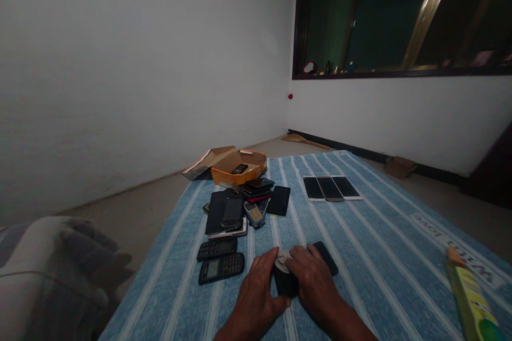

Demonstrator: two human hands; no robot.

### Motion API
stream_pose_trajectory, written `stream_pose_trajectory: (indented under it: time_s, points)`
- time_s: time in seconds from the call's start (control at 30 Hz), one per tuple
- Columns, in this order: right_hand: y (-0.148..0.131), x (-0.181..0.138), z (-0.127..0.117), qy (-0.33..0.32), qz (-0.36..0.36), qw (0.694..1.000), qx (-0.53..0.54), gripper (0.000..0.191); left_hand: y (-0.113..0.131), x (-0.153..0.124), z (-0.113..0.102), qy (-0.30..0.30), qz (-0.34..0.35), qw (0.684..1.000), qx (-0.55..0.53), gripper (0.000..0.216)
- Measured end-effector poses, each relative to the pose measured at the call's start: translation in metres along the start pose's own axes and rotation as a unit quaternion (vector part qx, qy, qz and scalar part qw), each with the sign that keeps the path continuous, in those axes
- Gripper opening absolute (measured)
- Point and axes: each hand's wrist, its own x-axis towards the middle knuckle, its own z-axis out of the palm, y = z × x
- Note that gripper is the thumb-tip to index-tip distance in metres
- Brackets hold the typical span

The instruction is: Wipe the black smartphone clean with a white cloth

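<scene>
Close in front of me, a dark mobile phone lies between my hands. My left hand grips its left side, with the thumb along the near end. My right hand is closed on a crumpled pale cloth that rests on the phone's far end. The fingers partly cover both cloth and phone. Just beyond my right hand lies another dark phone, partly hidden by it. Two black keypad phones, the nearer and the farther, sit left of my left hand.
A blue striped cloth covers the surface. Farther off are a pile of phones, an open orange box with a phone inside, and three phones side by side. A yellow-green bottle lies at the right; grey fabric at the left.
</scene>
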Motion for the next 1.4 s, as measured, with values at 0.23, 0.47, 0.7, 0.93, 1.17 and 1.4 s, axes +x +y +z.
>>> stream_pose_trajectory:
  time_s: [0.23, 0.47, 0.7, 0.93, 1.17, 1.4]
  points:
    - [-0.001, 0.007, -0.017, -0.043, 0.04, 0.998, -0.032, 0.04, 0.003, 0.0, -0.003, -0.004, -0.013, 1.0, -0.003, 0.082]
    - [0.023, 0.005, -0.037, -0.041, 0.126, 0.985, -0.109, 0.056, 0.01, 0.002, -0.008, -0.026, -0.04, 0.999, -0.002, 0.081]
    - [0.018, 0.003, -0.034, -0.056, 0.119, 0.987, -0.092, 0.055, 0.011, 0.003, -0.008, -0.023, -0.036, 0.999, -0.01, 0.079]
    - [0.007, 0.004, -0.032, -0.066, 0.086, 0.992, -0.059, 0.053, 0.011, 0.002, -0.008, -0.019, -0.026, 0.999, -0.018, 0.077]
    - [0.032, 0.003, -0.035, -0.049, 0.125, 0.986, -0.103, 0.06, 0.011, 0.003, -0.009, -0.025, -0.033, 0.999, 0.002, 0.077]
    - [0.03, 0.004, -0.033, -0.037, 0.112, 0.987, -0.105, 0.057, 0.013, 0.003, -0.009, -0.02, -0.035, 0.999, 0.011, 0.076]
